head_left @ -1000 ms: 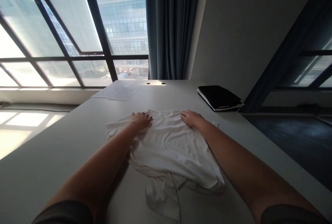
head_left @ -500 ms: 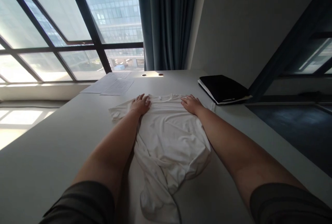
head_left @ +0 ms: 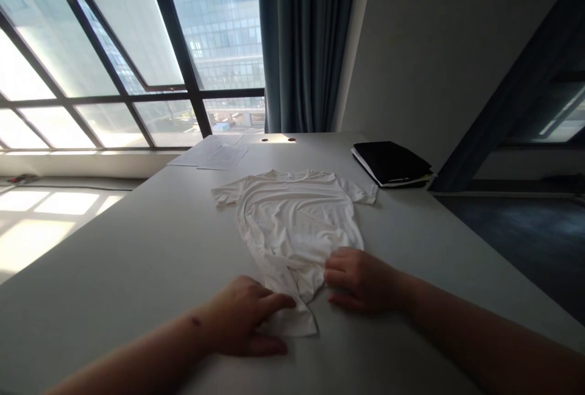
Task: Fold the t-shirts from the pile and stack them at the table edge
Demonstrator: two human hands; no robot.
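Note:
A white short-sleeved T-shirt (head_left: 301,218) lies on the table with its collar away from me and both sleeves spread out. Its lower part is creased and bunched, and the hem narrows to a twisted flap on the left. Over that flap reaches my left hand (head_left: 247,316), thumb and forefinger apart, the other fingers partly hidden. My right hand (head_left: 361,282) is at the shirt's lower right edge, its bent fingers touching the cloth and a gap between them and the thumb.
The shirt lies on a large pale table (head_left: 150,249). Printed papers (head_left: 222,157) are at the far left, and a black folder (head_left: 390,163) with sheets inside sits at the far right. Two round holes are at the table's far end, before a blue curtain (head_left: 306,47) and windows (head_left: 223,17).
Both hands have left the shirt's shoulders and come back toward me to its lower end. The sleeves are now uncovered, and the bottom flap lies shorter and farther from me.

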